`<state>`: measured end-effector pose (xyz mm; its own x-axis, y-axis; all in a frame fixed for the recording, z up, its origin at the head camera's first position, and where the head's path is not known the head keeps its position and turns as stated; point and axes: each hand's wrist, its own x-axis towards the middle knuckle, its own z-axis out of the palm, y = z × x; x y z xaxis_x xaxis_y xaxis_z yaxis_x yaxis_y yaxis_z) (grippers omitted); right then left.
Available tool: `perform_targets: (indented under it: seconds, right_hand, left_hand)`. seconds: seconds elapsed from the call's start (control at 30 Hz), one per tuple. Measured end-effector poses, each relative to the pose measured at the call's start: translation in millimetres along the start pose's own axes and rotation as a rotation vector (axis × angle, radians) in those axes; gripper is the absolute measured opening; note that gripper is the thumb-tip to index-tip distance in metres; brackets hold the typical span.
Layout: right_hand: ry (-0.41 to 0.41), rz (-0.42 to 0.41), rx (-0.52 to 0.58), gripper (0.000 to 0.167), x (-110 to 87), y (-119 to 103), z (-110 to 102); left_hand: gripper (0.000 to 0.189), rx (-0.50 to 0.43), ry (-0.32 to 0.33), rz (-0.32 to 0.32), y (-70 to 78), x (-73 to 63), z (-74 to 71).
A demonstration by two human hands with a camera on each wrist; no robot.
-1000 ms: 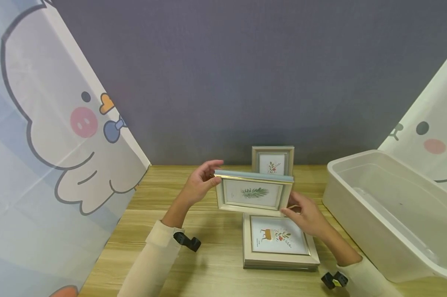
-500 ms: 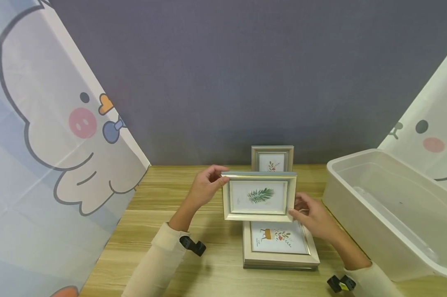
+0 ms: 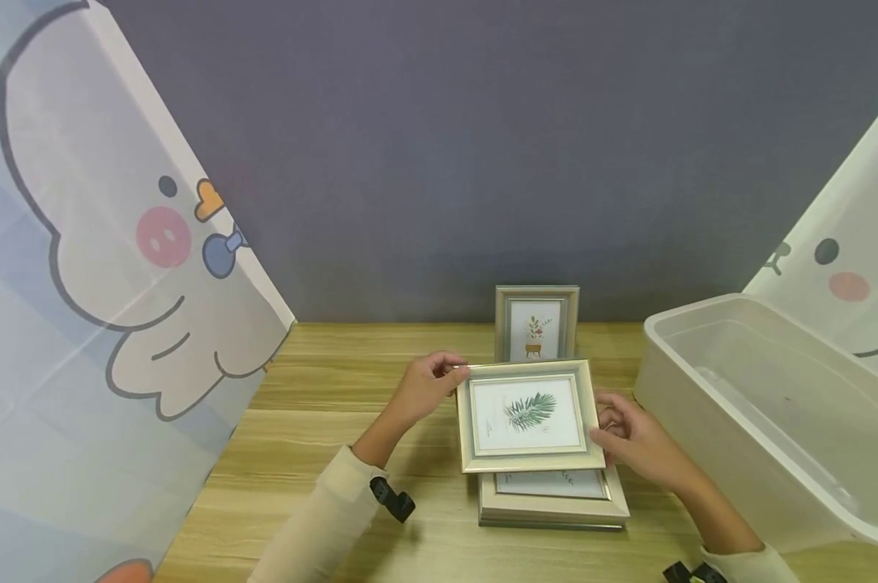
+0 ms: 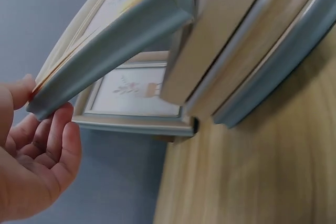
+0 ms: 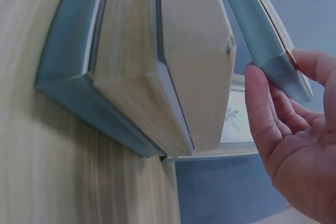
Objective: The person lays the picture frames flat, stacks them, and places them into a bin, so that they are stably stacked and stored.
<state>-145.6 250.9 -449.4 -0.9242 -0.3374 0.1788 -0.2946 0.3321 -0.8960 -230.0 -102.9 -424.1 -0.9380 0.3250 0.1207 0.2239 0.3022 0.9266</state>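
Note:
Both hands hold a picture frame with a green leaf print, tilted above a stack of picture frames. My left hand pinches its upper left corner, thumb on the front. The right hand grips the right edge lower down, thumb on the front, fingers behind. In the left wrist view the left hand has the held frame's blue-grey edge between thumb and fingers. The right wrist view shows the right hand pinching a corner of it. The held frame hides most of the stack's top print.
A smaller picture frame with a potted-plant print stands upright behind, near the dark back wall. To the right is a large white plastic bin. Wood-grain table lies under everything, with printed cloth at the left side.
The held frame has come down and towards me, slightly to the right, and tipped back so its face turns upward. Both hands moved with it, keeping their hold.

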Motion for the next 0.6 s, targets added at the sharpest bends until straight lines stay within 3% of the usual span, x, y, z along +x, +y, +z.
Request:
perform_targets:
  seconds: [0.17, 0.3, 0.4, 0.6]
  right_hand:
    - [-0.020, 0.077, 0.020, 0.040, -9.0, 4, -6]
    - [-0.081, 0.160, 0.046, 0.028, -15.0, 8, -12]
    - [-0.128, 0.205, 0.079, 0.032, -17.9, 11, -15]
    - [-0.126, 0.249, 0.104, 0.043, -19.9, 15, -18]
  left_hand:
    - [0.027, -0.038, -0.033, -0.046, -9.4, -1.2, 13.2]
    - [0.029, -0.047, -0.065, -0.080, -15.4, -2.9, 23.5]
    - [0.027, -0.022, -0.082, -0.103, -18.7, -4.7, 29.9]
    - [0.025, 0.016, -0.113, -0.121, -22.2, -9.0, 38.3]
